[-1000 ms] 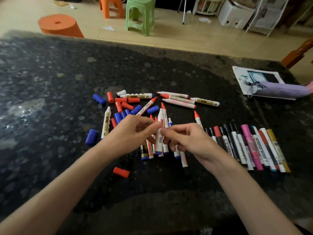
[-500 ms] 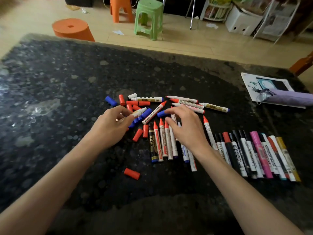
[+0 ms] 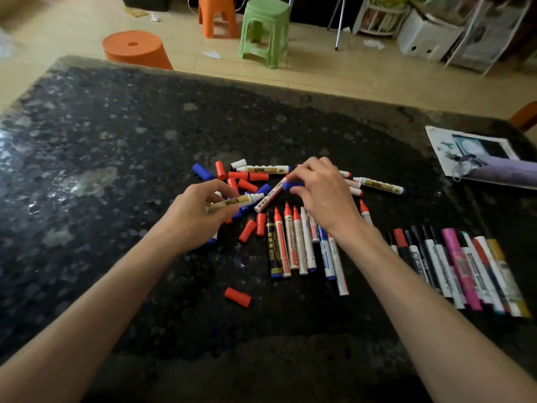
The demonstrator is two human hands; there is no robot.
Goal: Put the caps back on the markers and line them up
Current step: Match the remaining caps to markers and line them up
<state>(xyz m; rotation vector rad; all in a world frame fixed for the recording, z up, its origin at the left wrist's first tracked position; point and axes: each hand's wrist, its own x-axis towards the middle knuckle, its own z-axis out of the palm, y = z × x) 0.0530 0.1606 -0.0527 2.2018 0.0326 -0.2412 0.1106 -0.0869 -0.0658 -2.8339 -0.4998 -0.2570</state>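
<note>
My left hand (image 3: pixel 194 217) grips a white-and-gold uncapped marker (image 3: pixel 236 201) just above the table. My right hand (image 3: pixel 321 193) pinches a blue cap (image 3: pixel 292 186) at its fingertips, a little to the right of that marker's tip. Loose red caps (image 3: pixel 247 186) and blue caps (image 3: pixel 202 172) lie scattered between and behind the hands. Several uncapped markers (image 3: pixel 293 242) lie side by side under my right wrist. A row of capped markers (image 3: pixel 459 269) is lined up at the right. One red cap (image 3: pixel 237 297) lies alone nearer to me.
The table (image 3: pixel 116 146) is dark speckled stone. A printed sheet (image 3: pixel 470 149) with a purple pouch (image 3: pixel 505 170) on it lies at the far right edge. Beyond the table stand an orange tub (image 3: pixel 136 49), an orange stool (image 3: pixel 216 14) and a green stool (image 3: pixel 266 29).
My left hand has lifted the white-and-gold marker from the pile. My right hand has moved away from the side-by-side markers and picked up a blue cap. The camera has tilted slightly.
</note>
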